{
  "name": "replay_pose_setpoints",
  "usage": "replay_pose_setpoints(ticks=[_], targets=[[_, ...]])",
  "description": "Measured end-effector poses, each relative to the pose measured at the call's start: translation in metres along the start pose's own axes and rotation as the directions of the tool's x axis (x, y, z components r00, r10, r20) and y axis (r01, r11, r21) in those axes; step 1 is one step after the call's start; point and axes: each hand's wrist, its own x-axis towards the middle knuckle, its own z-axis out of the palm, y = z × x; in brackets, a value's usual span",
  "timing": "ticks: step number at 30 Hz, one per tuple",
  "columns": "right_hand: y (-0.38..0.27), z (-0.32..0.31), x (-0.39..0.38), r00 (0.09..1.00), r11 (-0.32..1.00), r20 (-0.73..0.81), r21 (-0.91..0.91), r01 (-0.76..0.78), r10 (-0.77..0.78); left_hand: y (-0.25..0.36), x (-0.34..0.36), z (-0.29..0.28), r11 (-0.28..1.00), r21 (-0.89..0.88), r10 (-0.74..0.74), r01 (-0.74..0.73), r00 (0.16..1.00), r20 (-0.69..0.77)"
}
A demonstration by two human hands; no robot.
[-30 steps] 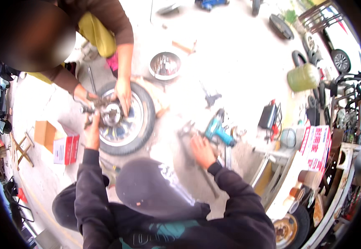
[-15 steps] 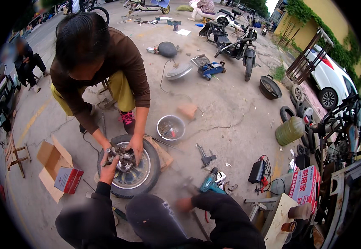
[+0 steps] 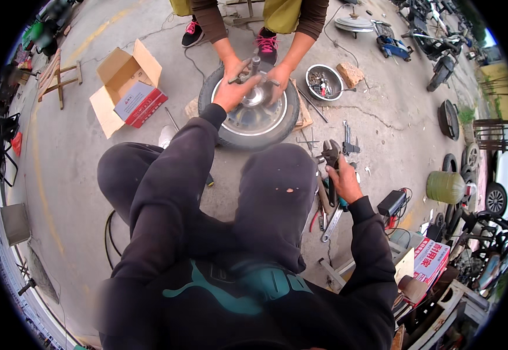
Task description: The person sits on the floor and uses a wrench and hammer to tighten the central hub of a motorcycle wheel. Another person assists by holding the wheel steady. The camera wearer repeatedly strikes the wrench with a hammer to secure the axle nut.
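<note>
Fingers of the left hand (image 3: 230,92) curl over the hub of the wheel (image 3: 253,116) lying flat on the concrete; the right hand (image 3: 343,182) clamps pliers (image 3: 331,156) to the right. A co-worker's hands (image 3: 277,76) steady the axle. Judged mid-job: hub fittings remain attached.

My head camera is looking steeply down over my knees, taking in ground just beyond both my hands.
</note>
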Motion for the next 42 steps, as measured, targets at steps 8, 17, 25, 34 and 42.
replay_pose_setpoints(ticks=[8,17,25,34,42], targets=[[-0.125,-0.096,0.149,0.920,0.830,0.387,0.489,-0.267,0.068,0.008,-0.001,-0.003,0.989,0.147,0.018,-0.014,1.000,-0.024],[-0.173,-0.052,0.240,0.831,0.848,0.556,0.450,-0.279,-0.022,0.005,-0.002,-0.005,0.980,0.189,0.075,-0.070,0.997,-0.024],[-0.177,-0.047,0.247,0.789,0.728,0.613,0.557,-0.400,-0.036,-0.005,0.003,-0.001,0.979,0.187,0.080,-0.075,0.997,-0.020],[-0.179,-0.030,0.244,0.824,0.685,0.566,0.600,-0.413,0.001,-0.022,0.006,0.001,0.964,0.248,0.116,-0.092,0.990,-0.082],[-0.194,-0.022,0.229,0.855,0.664,0.517,0.626,-0.410,0.041,-0.017,0.002,0.000,0.990,0.136,0.039,-0.029,0.996,-0.074]])
